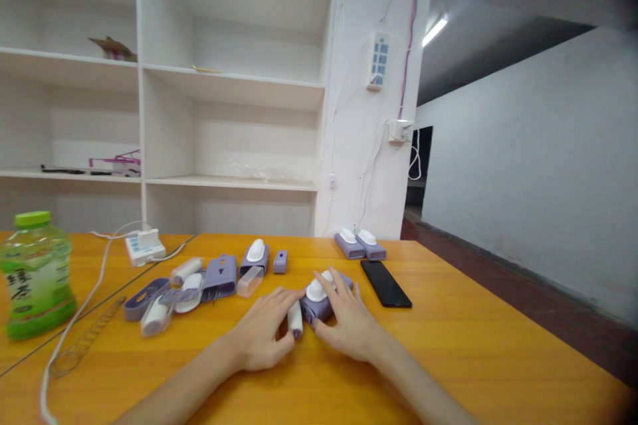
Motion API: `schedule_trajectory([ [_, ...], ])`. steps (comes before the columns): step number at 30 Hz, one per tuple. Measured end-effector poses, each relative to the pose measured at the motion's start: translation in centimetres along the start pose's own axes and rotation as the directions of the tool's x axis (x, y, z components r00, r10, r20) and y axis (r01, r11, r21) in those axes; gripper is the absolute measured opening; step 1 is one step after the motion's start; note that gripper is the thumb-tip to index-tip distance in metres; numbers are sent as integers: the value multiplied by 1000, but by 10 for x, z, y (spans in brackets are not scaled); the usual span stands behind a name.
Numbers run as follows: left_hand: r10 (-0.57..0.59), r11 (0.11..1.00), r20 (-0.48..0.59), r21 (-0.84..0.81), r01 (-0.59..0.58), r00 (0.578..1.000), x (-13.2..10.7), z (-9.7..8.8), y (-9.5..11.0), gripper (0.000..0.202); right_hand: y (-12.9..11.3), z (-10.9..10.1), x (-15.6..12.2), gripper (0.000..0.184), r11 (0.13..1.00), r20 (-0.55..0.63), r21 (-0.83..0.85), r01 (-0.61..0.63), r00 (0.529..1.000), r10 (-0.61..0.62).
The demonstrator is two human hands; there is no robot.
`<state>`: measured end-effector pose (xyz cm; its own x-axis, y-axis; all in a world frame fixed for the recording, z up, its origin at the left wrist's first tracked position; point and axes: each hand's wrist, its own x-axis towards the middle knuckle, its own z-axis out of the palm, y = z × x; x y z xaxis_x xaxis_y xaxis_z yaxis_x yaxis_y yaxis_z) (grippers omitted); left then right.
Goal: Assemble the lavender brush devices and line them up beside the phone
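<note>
In the head view, my left hand [266,331] curls its thumb and index finger around a short white cylinder [295,320] with a dark end, lying on the table. Right beside it, my right hand [346,319] grips a purple case [315,309] with a white oval knob [316,291] on top. Its fingers reach over the case, partly hiding it, with the thumb at the near end. Left of my hands lie a clear plastic box [250,281], a purple flat piece [220,277] and another knobbed purple case [254,257].
Two more knobbed purple cases [367,247] stand at the back edge, behind a black phone [386,284]. Farther left are white rollers [156,315], a purple ring-shaped part [144,299], a power strip [144,247] with a trailing white cable [102,272], and a green bottle [37,279].
</note>
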<state>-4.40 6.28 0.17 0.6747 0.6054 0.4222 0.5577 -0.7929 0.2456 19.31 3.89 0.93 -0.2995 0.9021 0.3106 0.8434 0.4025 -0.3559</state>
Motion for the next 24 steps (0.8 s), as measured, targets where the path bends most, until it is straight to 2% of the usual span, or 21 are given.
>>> schedule_trajectory([
  [3, -43, 998, -2, -35, 43, 999, 1, -1, 3, 62, 9, -9, 1, 77, 999, -40, 12, 31, 999, -30],
  [5, -76, 997, -7, -33, 76, 997, 3, -1, 7, 66, 18, -13, 5, 77, 1000, -96, 16, 10, 995, -8],
  [9, -7, 1000, 46, 6, 7, 999, 5, -10, 7, 72, 36, -10, 12, 89, 998, -109, 40, -50, 993, 54],
  [11, 28, 999, 79, 35, -31, 997, 3, -18, 1, 74, 42, -6, 14, 91, 995, -94, 83, -56, 994, 64],
  [13, 34, 996, 79, 78, -41, 996, 2, -26, -8, 67, 44, -3, 15, 91, 992, -110, 117, -57, 992, 70],
  [18, 32, 965, -56, 260, -16, 998, 3, -31, -35, 34, 43, 1, 16, 86, 985, -191, 139, -99, 973, 125],
  [21, 40, 939, -115, 345, 2, 993, 7, -29, -50, 28, 41, -1, 15, 79, 985, -247, 129, -114, 958, 144],
  [24, 9, 932, -142, 360, 43, 990, 9, -29, -62, 30, 38, -5, 14, 65, 987, -280, 116, -113, 949, 141],
])
